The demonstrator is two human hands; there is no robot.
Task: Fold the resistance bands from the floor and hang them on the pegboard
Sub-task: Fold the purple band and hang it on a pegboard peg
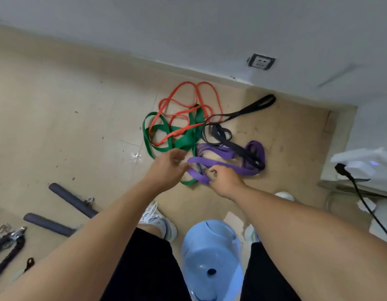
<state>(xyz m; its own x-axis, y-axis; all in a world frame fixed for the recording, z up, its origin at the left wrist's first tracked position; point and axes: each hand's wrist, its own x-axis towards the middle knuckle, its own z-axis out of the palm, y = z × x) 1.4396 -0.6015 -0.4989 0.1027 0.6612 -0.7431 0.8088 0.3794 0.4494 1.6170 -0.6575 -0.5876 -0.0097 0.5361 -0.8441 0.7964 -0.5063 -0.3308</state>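
1. The purple band [220, 164] lies on the floor [57, 118] near the wall [188, 29], in a tangle with the green band [183, 137], red band [188, 109] and black band [231, 131].
2. The right hand [224, 178] has its fingers curled round a loop of the purple band; the left hand [166, 168] reaches in beside it, fingers loosely bent, fingertips at the same band; whether it pinches, I cannot tell.
3. Grey bars [70, 199] lie to the left; a blue stool [212, 257] stands between the legs; a socket [261, 61] sits in the wall.
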